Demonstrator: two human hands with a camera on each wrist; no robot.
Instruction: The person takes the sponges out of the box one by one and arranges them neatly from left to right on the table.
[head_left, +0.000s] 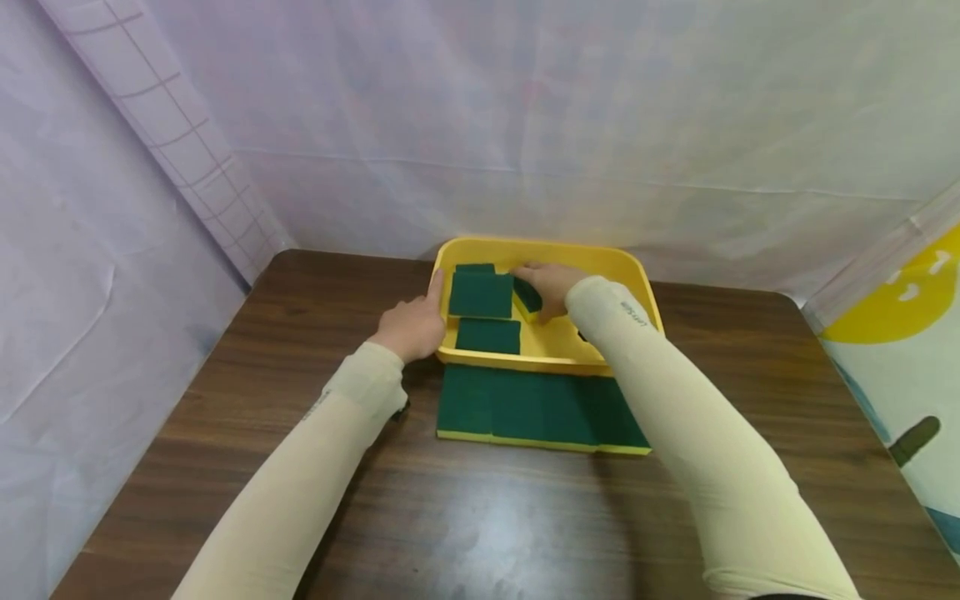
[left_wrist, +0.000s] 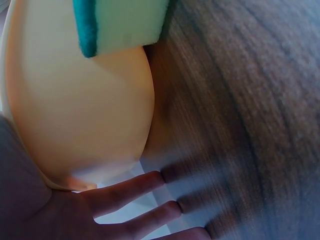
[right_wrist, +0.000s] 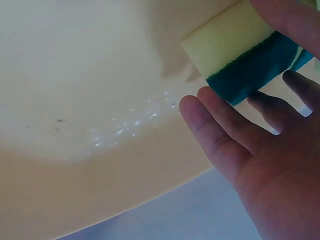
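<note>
Sponge (head_left: 528, 295) tilted on edge, inside tray (head_left: 636, 275)

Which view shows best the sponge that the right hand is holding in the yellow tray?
The right wrist view: the sponge fills the corner, pale foam and green scrub layer clear, pinched by the right hand. The head view shows only a small dark green edge beside the hand. The left wrist view does not show it.

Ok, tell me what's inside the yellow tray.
The yellow tray holds three flat green sponges, and the right hand pinches another. That arm covers the tray's right side.
</note>
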